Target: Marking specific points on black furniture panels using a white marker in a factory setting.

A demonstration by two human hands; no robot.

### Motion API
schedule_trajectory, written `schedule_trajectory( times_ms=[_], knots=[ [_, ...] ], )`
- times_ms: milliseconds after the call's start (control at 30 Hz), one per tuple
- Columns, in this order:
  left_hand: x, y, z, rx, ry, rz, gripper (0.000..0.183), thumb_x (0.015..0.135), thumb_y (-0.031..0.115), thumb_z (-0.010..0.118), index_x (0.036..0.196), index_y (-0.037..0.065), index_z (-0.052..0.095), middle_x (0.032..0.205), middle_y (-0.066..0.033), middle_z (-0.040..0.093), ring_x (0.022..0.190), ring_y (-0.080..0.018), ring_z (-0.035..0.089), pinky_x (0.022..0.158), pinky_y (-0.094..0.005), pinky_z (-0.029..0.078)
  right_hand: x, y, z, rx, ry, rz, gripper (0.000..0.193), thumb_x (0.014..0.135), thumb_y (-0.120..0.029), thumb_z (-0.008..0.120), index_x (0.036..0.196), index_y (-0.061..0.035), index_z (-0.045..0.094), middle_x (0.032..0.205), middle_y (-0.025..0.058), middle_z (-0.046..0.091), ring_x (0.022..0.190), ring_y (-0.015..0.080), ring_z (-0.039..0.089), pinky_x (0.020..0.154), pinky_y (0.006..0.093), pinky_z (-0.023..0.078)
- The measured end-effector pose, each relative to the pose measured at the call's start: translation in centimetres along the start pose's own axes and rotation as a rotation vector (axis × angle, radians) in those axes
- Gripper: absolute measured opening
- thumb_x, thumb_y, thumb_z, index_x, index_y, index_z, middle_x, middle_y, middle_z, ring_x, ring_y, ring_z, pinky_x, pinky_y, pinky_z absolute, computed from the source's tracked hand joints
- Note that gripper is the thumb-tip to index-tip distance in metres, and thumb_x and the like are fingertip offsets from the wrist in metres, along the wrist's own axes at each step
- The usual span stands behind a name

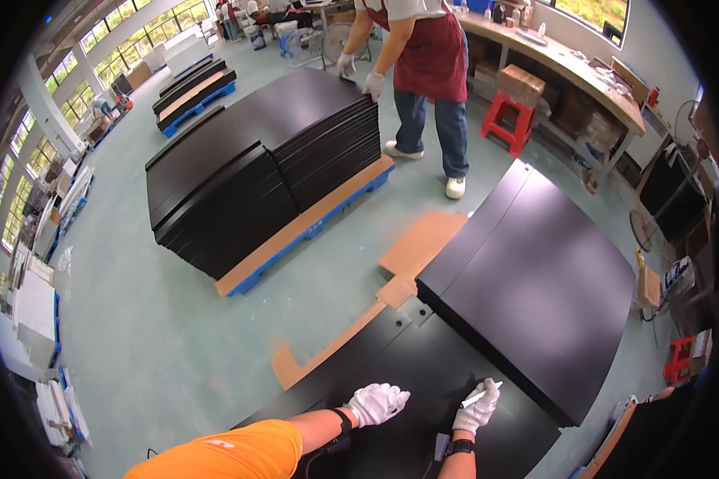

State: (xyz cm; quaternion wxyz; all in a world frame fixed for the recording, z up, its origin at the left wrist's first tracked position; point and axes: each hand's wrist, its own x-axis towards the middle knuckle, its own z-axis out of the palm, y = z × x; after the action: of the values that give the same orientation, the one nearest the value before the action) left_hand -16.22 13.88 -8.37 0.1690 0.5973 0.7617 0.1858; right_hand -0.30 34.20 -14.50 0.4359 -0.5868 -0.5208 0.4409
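Note:
A large black panel lies in front of me at the bottom, with small round holes near its far corner. Over its surface is my left hand in a white glove, fingers slightly bent and holding nothing that I can see. To the right, my right hand, also gloved, grips a slim white marker pen just above the same panel. Next to it on the far right stands a higher stack of black panels, with a seam line near its left side.
Brown cardboard lies on the floor beyond the panel. Farther off, a co-worker in a red apron touches a tall panel stack on a blue pallet. A red stool carrying a box stands by the workbench.

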Motion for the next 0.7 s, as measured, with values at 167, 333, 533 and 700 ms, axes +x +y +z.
schedule_trajectory(
  times_ms=[167, 333, 533, 700],
  knots=[
    [0.5, 1.0, -2.2, 0.013, -0.176, -0.092, 0.014, 0.085, 0.024, 0.056, 0.094, 0.014, 0.059, 0.076, -0.0096, 0.063, 0.069, -0.0290, 0.063, 0.060, -0.0409, 0.053, -0.9, -2.7, 0.5, 0.501, -0.040, 0.413, 0.018, 0.084, -0.021, 0.062, 0.078, -0.0069, 0.054, 0.067, 0.0006, 0.050, 0.058, 0.0092, 0.050, 0.052, 0.0192, 0.040],
    [-0.3, -0.7, -0.3, 0.014, 0.078, 0.024, 0.013, 0.081, 0.022, 0.060, 0.090, 0.012, 0.058, 0.069, -0.0073, 0.058, 0.063, -0.0265, 0.061, 0.055, -0.0405, 0.051, -1.9, -6.3, 2.0, 0.563, -0.041, 0.442, 0.018, 0.083, -0.023, 0.061, 0.076, -0.0084, 0.053, 0.061, -0.0009, 0.047, 0.050, 0.0094, 0.046, 0.046, 0.0220, 0.037],
    [-0.2, -0.3, -0.4, 0.064, 0.027, 0.010, 0.013, 0.083, 0.025, 0.058, 0.088, 0.013, 0.057, 0.070, -0.0076, 0.059, 0.063, -0.0270, 0.061, 0.055, -0.0403, 0.051, -1.4, -3.1, 1.2, 0.440, -0.080, 0.345, 0.025, 0.087, -0.029, 0.060, 0.084, -0.0045, 0.057, 0.071, 0.0018, 0.052, 0.060, 0.0097, 0.051, 0.055, 0.0215, 0.042],
    [-0.3, 0.4, -0.8, 0.064, 0.025, 0.008, 0.012, 0.084, 0.024, 0.057, 0.088, 0.013, 0.058, 0.071, -0.0084, 0.059, 0.064, -0.0281, 0.062, 0.057, -0.0411, 0.051, -1.6, -3.2, 0.6, 0.532, -0.122, 0.366, 0.023, 0.086, -0.027, 0.061, 0.087, -0.0042, 0.057, 0.075, 0.0024, 0.053, 0.064, 0.0100, 0.052, 0.057, 0.0216, 0.044]
  ],
)
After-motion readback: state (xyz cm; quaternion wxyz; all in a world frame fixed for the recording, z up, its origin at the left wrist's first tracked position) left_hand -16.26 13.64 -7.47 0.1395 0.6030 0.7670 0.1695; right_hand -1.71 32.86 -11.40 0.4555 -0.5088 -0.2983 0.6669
